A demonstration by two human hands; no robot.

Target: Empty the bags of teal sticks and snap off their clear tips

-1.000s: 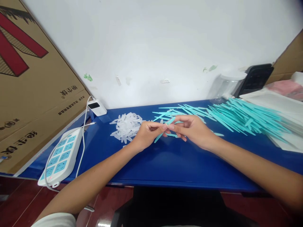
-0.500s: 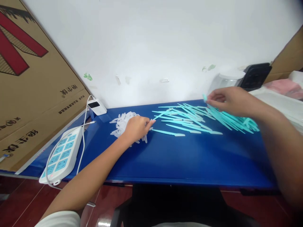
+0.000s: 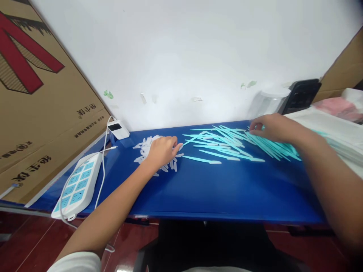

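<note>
My left hand (image 3: 163, 152) rests over a loose pile of small translucent white caps (image 3: 144, 149), thumb and fingers closed together. Whatever is between those fingertips is too small to make out. To the right lie several turquoise eyebrow razors (image 3: 211, 145) with whitish capped ends, strewn across one another. My right hand (image 3: 266, 126) is at the near-left end of a denser bunch of turquoise razors (image 3: 273, 147), its fingers curled down against them. The fingertips are partly hidden, so what they grip does not show clearly.
Everything lies on a blue table (image 3: 210, 192) against a white wall. At left are a power strip (image 3: 78, 187), cables, a small white device (image 3: 119, 129) and a large cardboard box (image 3: 56, 113). A clear jar (image 3: 270, 102), a black phone-like object (image 3: 302, 95) and white plastic (image 3: 340, 124) stand at right.
My right hand has come down onto the razor bunch; a turquoise piece that showed at its fingertips is no longer distinct. My left hand stays over the caps. The view has shifted slightly.
</note>
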